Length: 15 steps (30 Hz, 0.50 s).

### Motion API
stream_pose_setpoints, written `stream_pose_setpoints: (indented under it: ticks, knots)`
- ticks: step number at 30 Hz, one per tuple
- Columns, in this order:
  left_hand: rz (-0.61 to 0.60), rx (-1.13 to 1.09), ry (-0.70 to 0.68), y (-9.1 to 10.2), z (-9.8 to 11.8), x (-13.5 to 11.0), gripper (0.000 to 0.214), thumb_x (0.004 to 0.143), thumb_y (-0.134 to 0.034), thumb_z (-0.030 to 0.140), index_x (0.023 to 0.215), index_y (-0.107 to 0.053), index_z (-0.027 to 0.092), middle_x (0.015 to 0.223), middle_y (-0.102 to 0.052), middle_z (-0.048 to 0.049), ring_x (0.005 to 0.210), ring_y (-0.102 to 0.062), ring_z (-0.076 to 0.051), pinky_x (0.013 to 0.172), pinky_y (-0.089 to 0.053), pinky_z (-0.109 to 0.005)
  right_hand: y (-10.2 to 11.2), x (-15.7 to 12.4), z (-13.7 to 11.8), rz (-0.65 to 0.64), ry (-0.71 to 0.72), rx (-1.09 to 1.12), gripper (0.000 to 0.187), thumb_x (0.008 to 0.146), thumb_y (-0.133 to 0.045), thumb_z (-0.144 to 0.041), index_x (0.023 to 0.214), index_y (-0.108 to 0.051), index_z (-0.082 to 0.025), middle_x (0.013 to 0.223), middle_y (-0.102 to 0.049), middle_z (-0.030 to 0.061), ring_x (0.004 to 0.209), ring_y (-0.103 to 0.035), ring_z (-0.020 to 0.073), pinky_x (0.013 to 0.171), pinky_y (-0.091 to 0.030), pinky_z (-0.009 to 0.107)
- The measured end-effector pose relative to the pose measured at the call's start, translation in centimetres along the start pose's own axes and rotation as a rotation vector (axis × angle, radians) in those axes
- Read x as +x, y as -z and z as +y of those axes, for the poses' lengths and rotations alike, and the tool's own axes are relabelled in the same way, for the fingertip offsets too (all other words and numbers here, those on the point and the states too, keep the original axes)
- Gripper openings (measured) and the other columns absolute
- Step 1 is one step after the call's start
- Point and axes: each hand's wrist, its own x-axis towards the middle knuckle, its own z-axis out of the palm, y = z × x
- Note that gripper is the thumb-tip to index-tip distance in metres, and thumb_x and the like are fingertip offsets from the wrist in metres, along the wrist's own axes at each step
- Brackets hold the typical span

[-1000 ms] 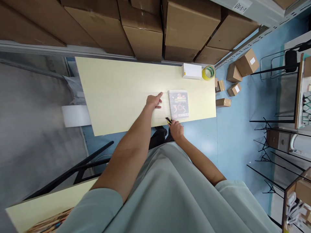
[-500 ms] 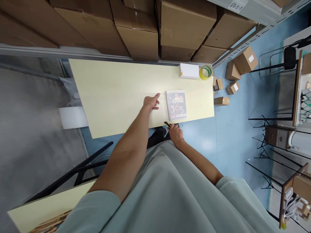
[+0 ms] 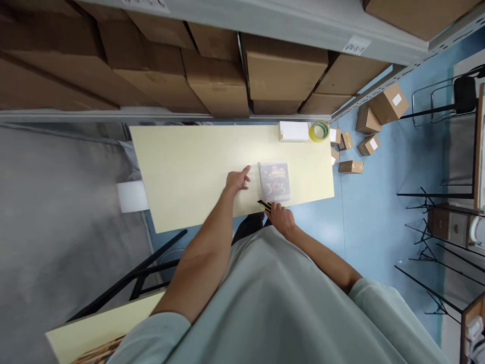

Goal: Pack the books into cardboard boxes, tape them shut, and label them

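Observation:
A book marked "365" [image 3: 275, 181] lies on the pale yellow table [image 3: 189, 167], its cover hazy under what looks like a translucent layer. To its left my left hand [image 3: 238, 180] rests on the tabletop, index finger stretched out and the other fingers loosely bent, holding nothing. A faint pale patch shows between that hand and the book; I cannot make out what it is. At the near edge of the table, just below the book, my right hand [image 3: 281, 218] is wrapped round a black and yellow utility knife [image 3: 265, 205], its tip pointing left.
A white box [image 3: 294, 131] and a roll of yellow tape [image 3: 319, 131] stand at the table's far right corner. Shelving with cardboard boxes [image 3: 286, 73] runs along the far side. Several small cartons [image 3: 351, 167] lie on the blue floor to the right.
The camera view has tilted up, so table and hands sit lower. My right hand and the knife are slightly closer to the book's lower edge. My left hand stays beside the book.

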Motion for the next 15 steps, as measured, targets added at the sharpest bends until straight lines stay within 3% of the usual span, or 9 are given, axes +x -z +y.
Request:
stream_pose_setpoints:
  ticks: [2,5,11,15]
  knots:
    - [-0.002,0.0,0.016,0.1,0.1,-0.2,0.055,0.089,-0.075,0.066,0.064,-0.069,0.016,0.045,-0.05,-0.0021,0.044,-0.048,-0.013,0.051,-0.064,-0.03,4.2,1.3,1.4,0.041,-0.002,0.026,0.047,0.12,-0.032,-0.055,0.132,-0.055,-0.015,0.119,-0.074,0.0199,0.106,-0.08,0.027,0.078,-0.06,0.03]
    - [0.003,0.002,0.02,0.4,0.6,-0.8,0.055,0.086,-0.076,0.066,0.061,-0.068,0.018,0.044,-0.049,-0.0019,0.045,-0.048,-0.013,0.051,-0.063,-0.03,12.1,3.9,3.7,0.16,-0.016,0.073,0.049,0.119,-0.031,-0.058,0.133,-0.052,-0.016,0.12,-0.075,0.0197,0.105,-0.08,0.0287,0.08,-0.058,0.031]
    - [0.023,-0.006,0.055,1.1,2.5,-1.6,0.057,0.072,-0.083,0.07,0.052,-0.063,0.02,0.04,-0.045,-0.0008,0.042,-0.043,-0.013,0.046,-0.061,-0.033,29.2,7.6,7.6,0.593,0.069,0.14,0.05,0.118,-0.032,-0.058,0.136,-0.049,-0.016,0.119,-0.076,0.0185,0.092,-0.078,0.0323,0.079,-0.058,0.037]
    - [0.037,-0.032,0.067,1.2,2.8,-1.5,0.062,0.064,-0.085,0.076,0.051,-0.063,0.02,0.04,-0.041,0.0018,0.042,-0.04,-0.012,0.048,-0.061,-0.034,37.9,10.2,10.0,0.853,0.247,0.08,0.05,0.118,-0.029,-0.053,0.14,-0.052,-0.015,0.132,-0.068,0.0219,0.099,-0.074,0.0327,0.084,-0.059,0.042]
